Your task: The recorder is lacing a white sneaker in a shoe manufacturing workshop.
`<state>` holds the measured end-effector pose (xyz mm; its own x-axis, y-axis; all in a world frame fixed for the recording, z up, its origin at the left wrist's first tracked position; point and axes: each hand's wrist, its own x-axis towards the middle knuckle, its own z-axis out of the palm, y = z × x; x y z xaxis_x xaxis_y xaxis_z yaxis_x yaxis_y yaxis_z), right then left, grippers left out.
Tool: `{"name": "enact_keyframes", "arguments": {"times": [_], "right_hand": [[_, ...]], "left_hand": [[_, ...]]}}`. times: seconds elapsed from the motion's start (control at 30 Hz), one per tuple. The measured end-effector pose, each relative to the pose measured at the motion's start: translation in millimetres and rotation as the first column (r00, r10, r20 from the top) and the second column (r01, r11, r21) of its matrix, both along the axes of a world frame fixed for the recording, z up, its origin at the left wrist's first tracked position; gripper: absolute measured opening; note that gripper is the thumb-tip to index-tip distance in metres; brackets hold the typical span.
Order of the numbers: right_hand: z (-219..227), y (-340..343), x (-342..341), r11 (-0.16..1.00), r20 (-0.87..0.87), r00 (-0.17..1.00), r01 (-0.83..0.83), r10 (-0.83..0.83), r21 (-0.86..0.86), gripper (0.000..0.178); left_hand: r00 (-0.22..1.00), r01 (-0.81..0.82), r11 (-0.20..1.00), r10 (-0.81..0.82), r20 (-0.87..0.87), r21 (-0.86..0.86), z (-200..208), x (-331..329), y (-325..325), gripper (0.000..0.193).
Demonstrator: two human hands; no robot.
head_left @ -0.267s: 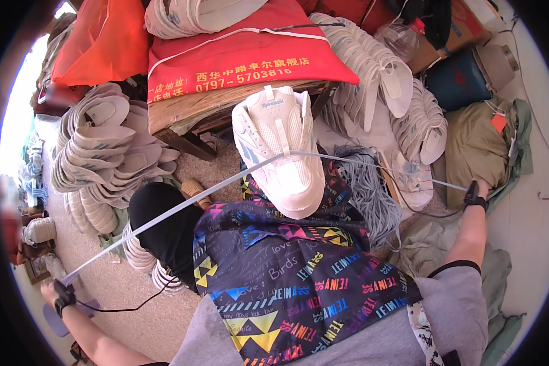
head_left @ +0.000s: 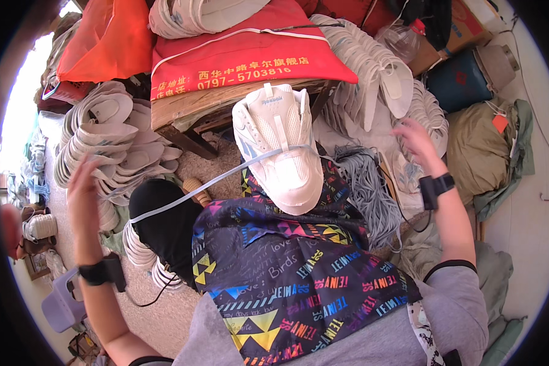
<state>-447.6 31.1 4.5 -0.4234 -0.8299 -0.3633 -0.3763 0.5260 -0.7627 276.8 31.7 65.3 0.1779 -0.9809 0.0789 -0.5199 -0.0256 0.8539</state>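
A white sneaker (head_left: 294, 194) rests toe toward me between my knees, on the printed apron (head_left: 299, 274). A pale blue-grey shoelace (head_left: 224, 175) crosses its throat by the lowest visible eyelets. The lace's left part lies slack over my black-covered knee (head_left: 165, 210); its right part drops beside the shoe, where its end is hidden. My left hand (head_left: 84, 189) is raised at the left, slightly blurred, fingers stretched and off the lace. To the right of the shoe, my right hand (head_left: 416, 141) is lifted with fingers apart, nothing visible in it.
A bundle of blue-grey laces (head_left: 372, 189) hangs right of the shoe. Stacked shoe uppers (head_left: 97, 146) stand at the left, with more uppers (head_left: 378, 79) at the back right. A wooden stool (head_left: 183, 113) bearing a red bag (head_left: 250, 61) stands just beyond the shoe.
Both hands have let go of the lace, which was stretched taut out to the sides. They have come up and inward, and the lace has gone slack across the shoe.
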Motion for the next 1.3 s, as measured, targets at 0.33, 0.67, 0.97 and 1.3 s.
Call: {"name": "enact_keyframes", "arguments": {"times": [0.33,0.67,0.97,1.3], "right_hand": [[7,-2,195,0.813,0.413,0.705,-0.446,0.577,-0.375,0.013],[25,-4,191,0.724,0.266,0.674,-0.644,0.690,-0.248,0.014],[31,-18,192,0.696,0.250,0.661,-0.714,0.707,-0.079,0.018],[50,-17,208,0.395,-0.593,0.362,-0.915,0.719,-0.080,0.018]], "left_hand": [[0.793,0.332,0.918,-0.146,-0.592,0.218,-48,-276,12,0.011],[0.841,0.437,0.833,-0.244,-0.483,0.340,-34,-280,19,0.017],[0.898,0.407,0.787,-0.253,-0.359,0.464,-17,-284,13,0.017],[0.911,0.408,0.780,-0.318,-0.261,0.474,-21,-289,6,0.022]]}}
